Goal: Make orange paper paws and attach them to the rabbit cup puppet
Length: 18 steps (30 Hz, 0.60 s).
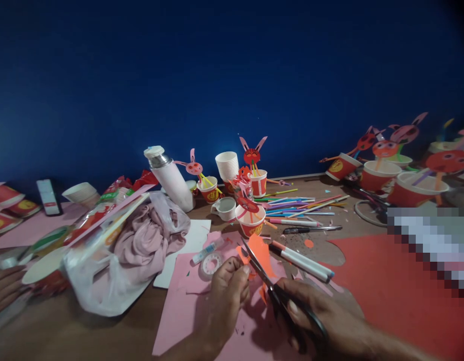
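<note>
My left hand [226,293] pinches a small orange paper piece [261,253] at its lower left edge, above a pink paper sheet [187,301]. My right hand [322,313] grips black-handled scissors [267,281], blades open and pointing up-left into the orange piece. A roll of clear tape [211,263] and a glue tube [207,250] lie just left of my left hand.
Markers [303,260] lie right of the scissors, coloured straws [303,204] behind. Paper cups with bunny faces [250,220] [416,188] stand around. A white flask [172,180], a plastic bag with cloth [119,250] and a red sheet [397,296] are nearby. Another person's hand [4,288] is at far left.
</note>
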Each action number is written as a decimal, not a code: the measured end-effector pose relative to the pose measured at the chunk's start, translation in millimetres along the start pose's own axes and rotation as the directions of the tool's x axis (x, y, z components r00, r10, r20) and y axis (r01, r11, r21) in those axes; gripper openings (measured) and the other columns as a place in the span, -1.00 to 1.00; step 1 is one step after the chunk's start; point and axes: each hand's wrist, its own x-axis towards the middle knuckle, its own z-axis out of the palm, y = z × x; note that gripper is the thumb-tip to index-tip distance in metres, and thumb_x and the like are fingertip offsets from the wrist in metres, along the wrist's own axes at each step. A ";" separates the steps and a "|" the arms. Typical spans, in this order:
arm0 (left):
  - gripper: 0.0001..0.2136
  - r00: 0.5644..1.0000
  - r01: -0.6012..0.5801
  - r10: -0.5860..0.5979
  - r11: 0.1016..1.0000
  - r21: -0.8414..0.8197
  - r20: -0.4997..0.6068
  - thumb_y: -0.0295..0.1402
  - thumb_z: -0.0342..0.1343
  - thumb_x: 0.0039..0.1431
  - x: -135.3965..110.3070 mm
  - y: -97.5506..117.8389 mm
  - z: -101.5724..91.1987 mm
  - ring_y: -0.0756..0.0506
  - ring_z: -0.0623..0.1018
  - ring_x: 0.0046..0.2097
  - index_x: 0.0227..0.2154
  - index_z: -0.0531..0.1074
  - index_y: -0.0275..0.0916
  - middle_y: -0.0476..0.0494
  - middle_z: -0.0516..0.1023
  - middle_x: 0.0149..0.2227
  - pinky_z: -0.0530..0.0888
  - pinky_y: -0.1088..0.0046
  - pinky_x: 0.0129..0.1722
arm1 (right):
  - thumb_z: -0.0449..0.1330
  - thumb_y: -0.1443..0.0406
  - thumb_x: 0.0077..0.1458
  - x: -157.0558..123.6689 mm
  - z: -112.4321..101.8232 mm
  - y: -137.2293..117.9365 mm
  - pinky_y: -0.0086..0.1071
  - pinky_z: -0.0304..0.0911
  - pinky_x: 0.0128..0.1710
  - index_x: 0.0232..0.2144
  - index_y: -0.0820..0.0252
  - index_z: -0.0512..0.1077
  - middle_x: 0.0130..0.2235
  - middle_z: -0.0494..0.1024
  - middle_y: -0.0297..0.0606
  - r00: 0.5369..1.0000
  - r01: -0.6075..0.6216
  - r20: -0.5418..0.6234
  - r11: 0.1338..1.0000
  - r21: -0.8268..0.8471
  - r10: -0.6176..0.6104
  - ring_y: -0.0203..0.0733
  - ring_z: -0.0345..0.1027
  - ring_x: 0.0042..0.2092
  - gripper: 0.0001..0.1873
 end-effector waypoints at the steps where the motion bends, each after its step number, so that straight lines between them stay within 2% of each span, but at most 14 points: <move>1: -0.73 1.000 0.005 -0.005 1.000 0.002 -0.005 -0.26 0.08 0.00 0.1 -0.7 -0.4 0.15 -0.07 -0.68 -0.56 0.06 -0.20 0.24 -0.06 -0.71 -0.06 0.62 -0.69 | 0.00 -0.02 0.07 0.3 0.0 -2.5 -0.49 0.14 -0.53 -0.31 0.06 0.42 -0.46 0.51 -0.34 1.000 -0.022 0.003 1.000 0.009 0.022 -0.28 0.33 -0.45 -0.64; 5: -0.71 0.999 0.036 -0.036 0.999 0.000 0.010 -0.25 0.07 0.00 0.7 0.5 -1.1 0.15 -0.07 -0.68 -0.57 0.03 -0.20 0.23 -0.07 -0.71 -0.05 0.62 -0.68 | 0.03 -0.06 0.02 1.6 1.3 -13.1 -0.50 0.12 -0.55 -0.36 0.10 0.40 -0.51 0.51 -0.35 0.992 -0.125 0.021 0.992 0.018 0.125 -0.29 0.33 -0.51 -0.61; 10: -0.71 0.998 0.066 -0.066 0.998 -0.001 0.011 -0.26 0.05 0.01 1.4 2.8 0.3 0.15 -0.07 -0.67 -0.58 0.01 -0.20 0.24 -0.07 -0.72 -0.01 0.64 -0.66 | -0.06 -0.19 -0.05 1.4 0.0 -20.8 -0.51 0.11 -0.58 -0.44 0.14 0.35 -0.56 0.44 -0.37 0.995 -0.103 0.023 0.994 0.043 0.102 -0.32 0.28 -0.55 -0.44; 15: -0.74 0.998 0.043 -0.044 0.999 0.027 0.034 -0.29 0.03 -0.02 2.7 2.9 -1.2 0.14 -0.08 -0.69 -0.59 0.01 -0.19 0.23 -0.07 -0.73 -0.06 0.63 -0.70 | 0.02 -0.10 -0.01 0.8 -4.9 -19.8 -0.52 0.14 -0.51 -0.39 0.13 0.39 -0.51 0.48 -0.40 0.987 -0.163 -0.020 0.985 -0.060 0.162 -0.33 0.31 -0.49 -0.55; 18: -0.76 0.998 -0.050 0.044 0.983 0.179 0.037 -0.33 0.00 -0.04 10.0 14.4 -11.3 0.14 -0.07 -0.69 -0.63 0.02 -0.20 0.21 -0.05 -0.73 -0.06 0.61 -0.70 | 0.08 -0.05 -0.03 3.9 -4.6 -10.7 -0.52 0.14 -0.50 -0.36 0.16 0.40 -0.46 0.47 -0.37 0.991 -0.129 -0.036 0.990 -0.051 0.127 -0.34 0.30 -0.47 -0.58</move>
